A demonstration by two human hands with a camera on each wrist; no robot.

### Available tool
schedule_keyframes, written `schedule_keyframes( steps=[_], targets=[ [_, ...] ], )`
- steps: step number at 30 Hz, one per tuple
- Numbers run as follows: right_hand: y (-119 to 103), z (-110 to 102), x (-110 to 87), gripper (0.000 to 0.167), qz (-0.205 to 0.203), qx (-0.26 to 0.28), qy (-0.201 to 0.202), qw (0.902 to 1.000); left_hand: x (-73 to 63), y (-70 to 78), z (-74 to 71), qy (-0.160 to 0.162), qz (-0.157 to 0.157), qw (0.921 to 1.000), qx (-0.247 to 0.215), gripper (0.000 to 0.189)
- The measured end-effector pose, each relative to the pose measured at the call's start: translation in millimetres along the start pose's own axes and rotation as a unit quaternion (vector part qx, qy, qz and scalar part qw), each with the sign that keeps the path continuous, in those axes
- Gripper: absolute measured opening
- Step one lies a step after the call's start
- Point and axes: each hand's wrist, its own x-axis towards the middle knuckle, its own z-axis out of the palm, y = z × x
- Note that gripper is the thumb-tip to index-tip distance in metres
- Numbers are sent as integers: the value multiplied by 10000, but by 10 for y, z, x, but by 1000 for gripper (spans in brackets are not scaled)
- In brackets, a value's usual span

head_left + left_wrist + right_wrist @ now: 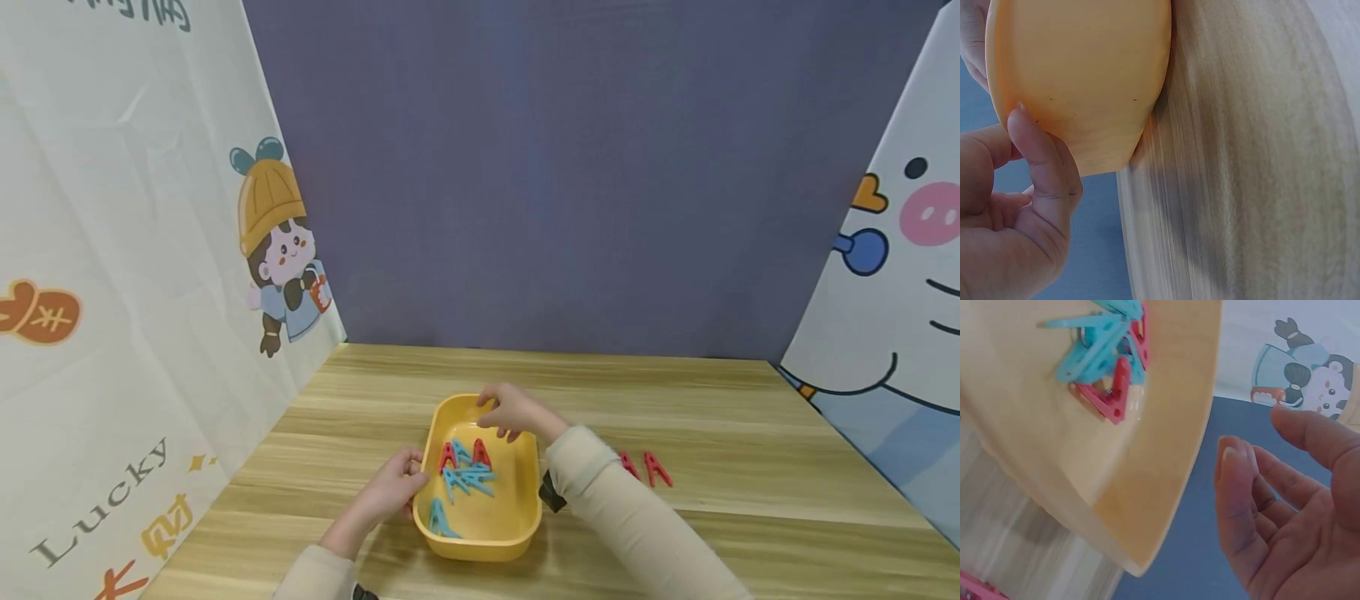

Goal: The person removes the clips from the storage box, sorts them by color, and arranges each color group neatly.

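A yellow plastic basin (pixel 506 510) stands on the wooden table. Several blue clothespins (pixel 476 477) and some red clothespins (pixel 481 455) lie inside it, most of them in a pile, with one blue clothespin (pixel 441 520) apart at the near left. My left hand (pixel 390 490) pinches the basin's left rim between thumb and fingers, also seen on the yellow wall (pixel 1085 75) in the left wrist view. Over the basin's far right end hovers my right hand (pixel 516 413); its thumb and bent fingers are apart with nothing between them (pixel 1291 512).
Red clothespins (pixel 657 469) lie on the wooden table (pixel 750 467) to the right of the basin, partly hidden by my right sleeve (pixel 630 517). A dark blue panel (pixel 525 183) stands behind the table, and printed white sheets (pixel 112 208) flank it.
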Motion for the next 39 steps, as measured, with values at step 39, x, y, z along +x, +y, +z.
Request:
schedule_keyframes(
  steps=[39],
  targets=[
    [71,426,206,18,967,-117,313,9948,-7,0,2,17,-7,10000,-1,27]
  ],
)
